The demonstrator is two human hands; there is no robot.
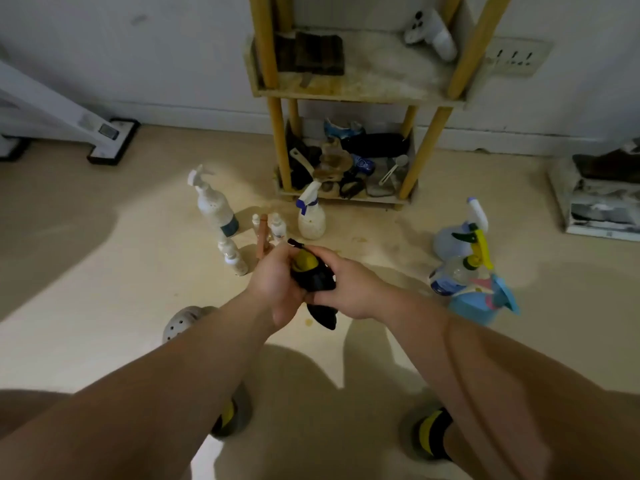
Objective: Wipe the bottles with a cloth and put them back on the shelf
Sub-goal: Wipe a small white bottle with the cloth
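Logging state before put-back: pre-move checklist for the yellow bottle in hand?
1. Grip: left hand holds small yellow plastic bottle: ok.
2. Cloth: right hand holds black cloth around it: ok.
3. Wiping finished: cannot tell.
4. Bare spot on upper tier of yellow-legged wooden shelf: ok.
5. White trigger spray bottle on floor before shelf, upright: ok.

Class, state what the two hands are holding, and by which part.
The left hand and right hand together grip a yellow bottle wrapped in a black cloth, round its cloth-covered lower body; only its top shows.
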